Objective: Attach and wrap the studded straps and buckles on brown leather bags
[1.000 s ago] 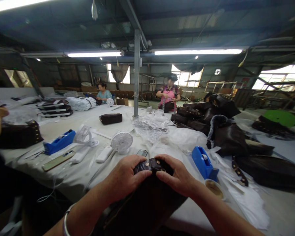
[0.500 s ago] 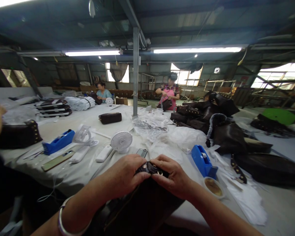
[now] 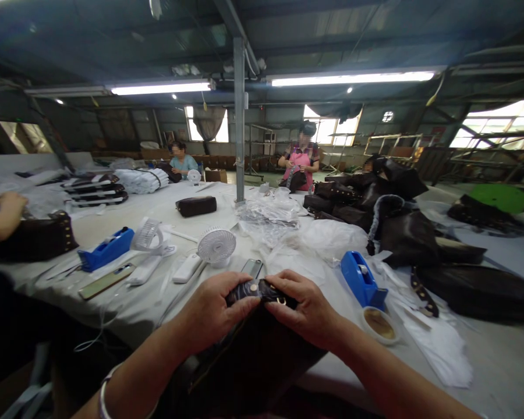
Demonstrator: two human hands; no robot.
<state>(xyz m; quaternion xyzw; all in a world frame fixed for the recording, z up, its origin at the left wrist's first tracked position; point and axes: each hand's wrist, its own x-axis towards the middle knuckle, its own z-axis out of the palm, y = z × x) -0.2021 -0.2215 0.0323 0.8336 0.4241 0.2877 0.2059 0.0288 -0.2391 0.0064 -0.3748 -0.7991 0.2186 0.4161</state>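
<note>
A dark brown leather bag [image 3: 253, 366] stands in front of me at the table's near edge, its lower part in shadow. My left hand [image 3: 220, 305] is closed on the left part of its top, where a strap end with a metal stud shows between thumb and fingers. Close beside it, my right hand [image 3: 303, 302] pinches the right part of the top, near a small gold-coloured ring. Just beyond my fingers lies a phone [image 3: 252, 267]. The palms hide much of the bag's upper edge.
Blue tape dispensers [image 3: 362, 279] stand right and left, with a round tape roll [image 3: 379, 325] near the right one. White fans [image 3: 217, 245], a green phone [image 3: 107, 281] and a small dark pouch [image 3: 196, 206] lie leftward. Dark bags [image 3: 408, 238] pile up at right. Co-workers sit around.
My hands have shifted slightly apart on the bag's top, uncovering more of the studded strap end. At far left, a co-worker's hand has moved in over another bag.
</note>
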